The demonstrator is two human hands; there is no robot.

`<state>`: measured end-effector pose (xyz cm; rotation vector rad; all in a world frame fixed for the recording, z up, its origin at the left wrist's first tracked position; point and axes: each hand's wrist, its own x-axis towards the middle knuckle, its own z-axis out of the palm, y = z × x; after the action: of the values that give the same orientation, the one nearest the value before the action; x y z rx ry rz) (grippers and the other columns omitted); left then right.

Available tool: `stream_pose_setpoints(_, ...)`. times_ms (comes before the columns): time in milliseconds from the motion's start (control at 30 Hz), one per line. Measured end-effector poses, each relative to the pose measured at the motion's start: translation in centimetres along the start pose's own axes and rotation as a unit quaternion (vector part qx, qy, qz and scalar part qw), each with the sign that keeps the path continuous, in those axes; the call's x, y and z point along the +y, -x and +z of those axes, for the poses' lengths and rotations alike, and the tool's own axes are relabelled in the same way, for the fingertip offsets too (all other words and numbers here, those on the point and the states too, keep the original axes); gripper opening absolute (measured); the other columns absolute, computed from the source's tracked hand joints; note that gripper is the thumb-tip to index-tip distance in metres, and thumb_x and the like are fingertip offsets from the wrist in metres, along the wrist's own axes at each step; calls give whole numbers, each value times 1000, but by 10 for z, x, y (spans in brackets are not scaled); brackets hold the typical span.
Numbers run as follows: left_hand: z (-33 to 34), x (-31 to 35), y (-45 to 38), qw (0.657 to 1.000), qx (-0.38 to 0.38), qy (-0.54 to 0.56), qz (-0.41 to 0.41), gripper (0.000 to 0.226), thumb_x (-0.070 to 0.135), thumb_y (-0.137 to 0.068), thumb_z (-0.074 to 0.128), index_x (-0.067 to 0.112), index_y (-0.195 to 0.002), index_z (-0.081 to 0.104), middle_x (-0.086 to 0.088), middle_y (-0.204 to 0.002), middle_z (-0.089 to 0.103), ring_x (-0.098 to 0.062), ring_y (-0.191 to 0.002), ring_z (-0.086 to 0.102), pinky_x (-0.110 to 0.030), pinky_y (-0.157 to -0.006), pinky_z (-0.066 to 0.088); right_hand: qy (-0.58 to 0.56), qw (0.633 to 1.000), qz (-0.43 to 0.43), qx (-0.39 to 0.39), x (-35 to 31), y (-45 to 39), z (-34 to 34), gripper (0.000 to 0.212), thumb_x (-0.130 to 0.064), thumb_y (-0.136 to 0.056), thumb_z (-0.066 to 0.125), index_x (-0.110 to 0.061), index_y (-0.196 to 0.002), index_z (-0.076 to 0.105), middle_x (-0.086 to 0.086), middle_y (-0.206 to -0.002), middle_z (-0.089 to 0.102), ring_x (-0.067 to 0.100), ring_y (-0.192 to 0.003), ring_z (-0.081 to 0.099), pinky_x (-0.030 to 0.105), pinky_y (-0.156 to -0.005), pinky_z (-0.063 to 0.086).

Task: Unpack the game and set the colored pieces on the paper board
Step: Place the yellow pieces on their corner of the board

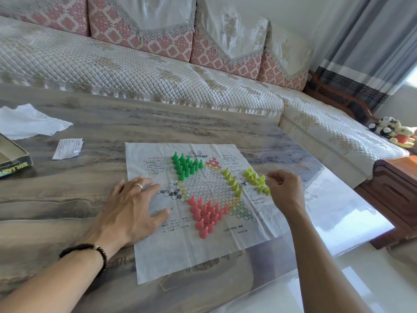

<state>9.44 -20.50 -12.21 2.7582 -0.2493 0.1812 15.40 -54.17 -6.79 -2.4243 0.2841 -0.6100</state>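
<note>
Surface (67, 199) carries paper board (203, 251). My left hand (130, 206) flat, released, pinning board's left side. My right hand (285, 190) pinches at yellow pieces (257, 180) beside board's right edge; whether one is gripped, cannot tell. Green pieces (186, 164) far side, pink pieces (206, 213) near side.

On the 1 creased white paper board (203, 251) stand roughly 15 green plastic cone pieces (185, 164), about 15 pink plastic cone pieces (206, 214) and perhaps 15 yellow plastic cone pieces (258, 180), tightly clustered.
</note>
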Motion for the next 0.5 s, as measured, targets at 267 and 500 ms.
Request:
stream_pose_setpoints(267, -1, 0, 0, 1000, -3, -2, -2, 92, 76, -67, 18, 29, -144, 38, 4, -152, 32, -13, -143, 20, -40, -118, 8, 154, 986, -10, -66, 19, 6, 15, 25, -33, -83, 65, -22, -105, 70, 0, -98, 68, 24, -89, 62, 33, -71, 49)
stream_pose_setpoints(500, 1, 1, 0, 1000, -1, -2, -4, 91, 75, -68, 18, 29, -144, 38, 5, -152, 32, -12, -143, 19, -39, -118, 9, 195, 977, -23, -87, 21, 3, 25, 11, -20, -86, 58, -24, -94, 65, 2, -100, 68, 27, -87, 60, 32, -66, 45)
